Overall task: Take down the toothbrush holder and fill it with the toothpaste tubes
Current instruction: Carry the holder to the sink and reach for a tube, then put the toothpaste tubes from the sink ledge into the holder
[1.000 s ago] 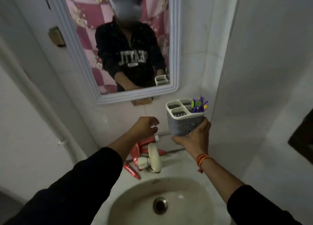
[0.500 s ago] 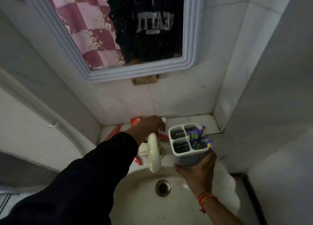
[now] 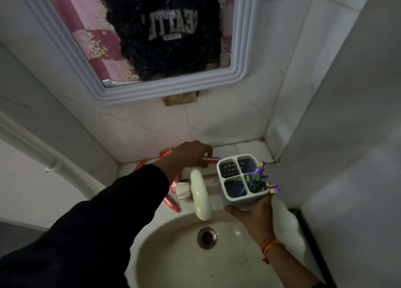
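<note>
Toothbrush holder (image 3: 239,180), a white plastic tub split into four compartments with a perforated grey wall, sits upright in the right hand (image 3: 251,215), whose fingers are wrapped around its lower half from beneath, above the 2 o'clock rim of the cream ceramic sink (image 3: 173,266). Purple and green toothbrush heads (image 3: 259,180) poke from its compartment at 4 o'clock; the other three hold no tubes. At 10 o'clock from the holder, the left hand (image 3: 192,154) reaches over to the tiled surface (image 3: 249,148) behind the basin, fingers curled down onto a red toothpaste tube (image 3: 211,160) lying just beside the holder's far edge; whether they actually pinch it I cannot tell. More red toothpaste tubes (image 3: 171,204) lie scattered at 9 o'clock from the cream plastic tap (image 3: 200,197), partly hidden by the black sleeve (image 3: 104,222). A white-framed mirror (image 3: 240,48) hangs at 12 o'clock on the wall.
</note>
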`<state>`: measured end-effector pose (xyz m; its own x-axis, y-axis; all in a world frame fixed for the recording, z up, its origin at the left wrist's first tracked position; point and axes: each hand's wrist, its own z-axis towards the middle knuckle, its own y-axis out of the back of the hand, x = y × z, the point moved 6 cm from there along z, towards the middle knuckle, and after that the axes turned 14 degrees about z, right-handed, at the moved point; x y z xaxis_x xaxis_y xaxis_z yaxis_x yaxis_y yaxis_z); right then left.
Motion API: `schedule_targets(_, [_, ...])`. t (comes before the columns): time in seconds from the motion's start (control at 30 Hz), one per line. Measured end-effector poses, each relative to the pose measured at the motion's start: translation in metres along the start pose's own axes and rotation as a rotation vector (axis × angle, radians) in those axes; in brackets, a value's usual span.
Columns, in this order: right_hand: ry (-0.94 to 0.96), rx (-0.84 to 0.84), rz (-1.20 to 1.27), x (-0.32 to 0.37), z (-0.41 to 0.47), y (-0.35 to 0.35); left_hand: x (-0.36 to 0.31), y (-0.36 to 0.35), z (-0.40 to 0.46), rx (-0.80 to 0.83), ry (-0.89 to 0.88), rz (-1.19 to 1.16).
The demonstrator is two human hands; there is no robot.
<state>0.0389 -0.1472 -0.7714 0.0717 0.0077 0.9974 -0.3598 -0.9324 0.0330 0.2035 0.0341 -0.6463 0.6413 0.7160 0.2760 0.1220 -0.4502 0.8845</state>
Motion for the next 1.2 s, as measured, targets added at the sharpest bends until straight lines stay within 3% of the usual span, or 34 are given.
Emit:
schedule_targets(0.07, [-0.011, -0.009, 0.024, 0.005, -0.001, 0.0, 0.009, 0.027, -0.005, -0.059, 0.117, -0.198])
schedule_targets(0.37, [-0.077, -0.007, 0.028, 0.005, -0.002, -0.001, -0.024, 0.141, -0.027, -0.266, 0.081, -0.312])
schedule_targets(0.5, [-0.104, 0.026, 0.048, 0.0, -0.001, -0.001, -0.063, 0.131, -0.025, -0.21, 0.07, -0.288])
schedule_targets(0.63, [-0.085, 0.029, 0.082, 0.002, -0.002, -0.002, -0.089, 0.102, -0.013, -0.033, 0.038, -0.321])
schedule_targets(0.73, [-0.067, 0.019, 0.097, -0.001, 0.0, 0.0, -0.085, 0.088, -0.006, 0.099, 0.043, -0.491])
schedule_targets(0.83, [-0.06, 0.043, 0.103, 0.0, 0.002, 0.0, -0.05, 0.08, 0.003, 0.084, 0.196, -0.693])
schedule_targets(1.0, [-0.039, 0.061, 0.093, 0.001, 0.003, -0.001, 0.006, 0.017, 0.01, 0.032, 0.285, -0.318])
schedule_targets(1.1, [-0.028, 0.054, 0.084, -0.004, 0.005, 0.001, 0.017, -0.024, 0.012, 0.066, 0.291, -0.218])
schedule_targets(1.2, [-0.03, 0.061, 0.078, -0.007, 0.006, 0.003, 0.017, -0.035, 0.018, -0.016, 0.273, -0.196])
